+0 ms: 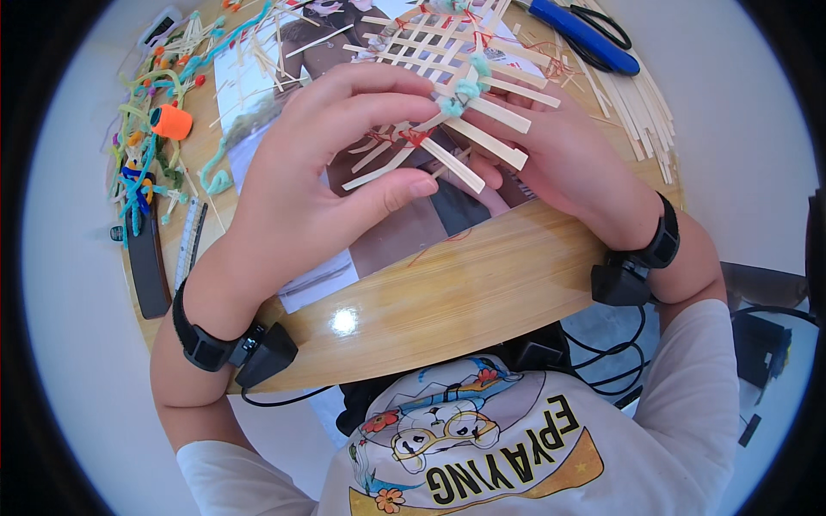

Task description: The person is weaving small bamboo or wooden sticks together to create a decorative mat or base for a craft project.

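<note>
Raised over the table is a lattice of woven pale wooden strips (422, 53), tilted, with loose strip ends pointing down toward me. Mint-green fuzzy pipe cleaner (469, 86) wraps its near edge, and red thread (411, 136) is tied round some strips. My left hand (323, 142) curves round the lattice's left side, index and middle fingertips at the edge by the pipe cleaner, thumb below the strip ends. From beneath and the right, my right hand (564, 150) supports the lattice; strips hide part of its fingers.
A glossy printed sheet (379, 245) lies under my hands. At left are tangled pipe cleaners (138, 112), an orange thread spool (170, 122), a clear ruler (191, 236) and a dark long case (148, 267). At right lie a blue-handled tool (585, 39), black-handled scissors (607, 26) and loose strips (637, 116).
</note>
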Motion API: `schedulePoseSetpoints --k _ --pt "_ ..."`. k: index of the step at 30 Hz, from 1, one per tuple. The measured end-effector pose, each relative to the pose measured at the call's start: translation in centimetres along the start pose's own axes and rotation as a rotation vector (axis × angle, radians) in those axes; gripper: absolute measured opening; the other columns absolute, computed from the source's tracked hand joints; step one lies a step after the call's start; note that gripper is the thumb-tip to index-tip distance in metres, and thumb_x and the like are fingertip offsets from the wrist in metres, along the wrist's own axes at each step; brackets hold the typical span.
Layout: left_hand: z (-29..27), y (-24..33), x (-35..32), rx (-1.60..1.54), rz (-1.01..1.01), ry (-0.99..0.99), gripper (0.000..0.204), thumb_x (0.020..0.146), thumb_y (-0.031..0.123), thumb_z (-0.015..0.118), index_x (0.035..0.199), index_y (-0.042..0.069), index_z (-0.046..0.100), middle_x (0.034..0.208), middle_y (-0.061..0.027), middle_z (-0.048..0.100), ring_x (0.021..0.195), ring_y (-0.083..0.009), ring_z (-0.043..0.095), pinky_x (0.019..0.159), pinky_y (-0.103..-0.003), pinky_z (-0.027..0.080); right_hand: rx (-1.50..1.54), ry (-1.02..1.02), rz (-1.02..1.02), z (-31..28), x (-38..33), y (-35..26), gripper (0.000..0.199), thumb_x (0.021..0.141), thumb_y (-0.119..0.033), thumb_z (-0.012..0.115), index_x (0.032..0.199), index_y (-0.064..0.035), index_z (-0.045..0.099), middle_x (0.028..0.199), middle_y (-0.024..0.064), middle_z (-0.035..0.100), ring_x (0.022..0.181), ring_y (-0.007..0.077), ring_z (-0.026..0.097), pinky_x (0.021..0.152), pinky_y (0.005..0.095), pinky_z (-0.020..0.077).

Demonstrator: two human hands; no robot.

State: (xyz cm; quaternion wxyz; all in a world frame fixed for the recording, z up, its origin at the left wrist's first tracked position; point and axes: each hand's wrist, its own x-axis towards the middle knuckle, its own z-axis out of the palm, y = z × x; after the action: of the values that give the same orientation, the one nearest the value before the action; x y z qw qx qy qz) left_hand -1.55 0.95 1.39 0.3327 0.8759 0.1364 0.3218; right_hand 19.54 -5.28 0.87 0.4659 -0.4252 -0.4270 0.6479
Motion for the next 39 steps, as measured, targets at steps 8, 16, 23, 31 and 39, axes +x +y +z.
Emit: schedulePoseSetpoints --k 8,16,23,31,39 --pt "-0.2 -0.5 -0.4 0.186 0.04 0.116 0.031 0.076 -0.005 0.067 0.106 0.0 0.06 0.114 -0.013 0.059 0.1 -0.0221 0.059 0.087 -0.031 0.047 -0.024 -0.021 -0.076 -0.2 0.0 -0.2 0.02 0.092 -0.017 0.059 0.103 -0.0005 0.059 0.066 -0.0024 0.051 0.055 0.004 0.046 0.052 0.0201 0.0428" --pt "-0.6 2.5 -0.2 -0.381 -0.332 0.4 0.027 0.092 0.014 0.059 0.113 -0.002 0.055 0.109 -0.0119 0.06 0.094 -0.0178 0.061 0.078 -0.028 0.048 -0.646 0.066 -0.466 -0.4 -1.7 -2.5 0.015 0.092 -0.004 0.055 0.105 0.0009 0.06 0.097 0.0044 0.062 0.07 0.0058 0.052 0.063 0.019 0.0432" --pt "-0.9 2.1 0.3 -0.503 -0.345 0.501 0.023 0.087 0.012 0.066 0.106 0.0 0.06 0.091 -0.0058 0.066 0.083 -0.0073 0.061 0.074 -0.023 0.049 -0.85 0.044 -0.655 -0.1 -2.3 -3.2 0.014 0.09 0.002 0.055 0.103 0.0025 0.06 0.096 0.0069 0.063 0.084 0.0076 0.057 0.071 0.0199 0.0442" --pt "-1.4 1.9 0.6 -0.558 -0.424 0.47 0.025 0.085 0.014 0.068 0.105 -0.001 0.061 0.093 -0.0068 0.066 0.081 -0.0082 0.061 0.073 -0.022 0.049 -1.108 0.114 -1.011 3.3 0.5 -5.3 0.012 0.082 0.004 0.066 0.094 0.0001 0.065 0.084 0.0044 0.064 0.07 0.0064 0.058 0.058 0.0178 0.044" --pt "-1.0 2.5 0.3 -0.748 -0.406 0.4 0.032 0.085 0.011 0.068 0.112 -0.003 0.058 0.099 -0.0086 0.066 0.089 -0.0118 0.063 0.081 -0.025 0.05 -1.212 0.286 -1.151 3.8 0.7 -4.0 0.013 0.077 0.005 0.069 0.087 -0.0013 0.064 0.073 0.0029 0.06 0.056 0.0069 0.053 0.048 0.0191 0.0402"
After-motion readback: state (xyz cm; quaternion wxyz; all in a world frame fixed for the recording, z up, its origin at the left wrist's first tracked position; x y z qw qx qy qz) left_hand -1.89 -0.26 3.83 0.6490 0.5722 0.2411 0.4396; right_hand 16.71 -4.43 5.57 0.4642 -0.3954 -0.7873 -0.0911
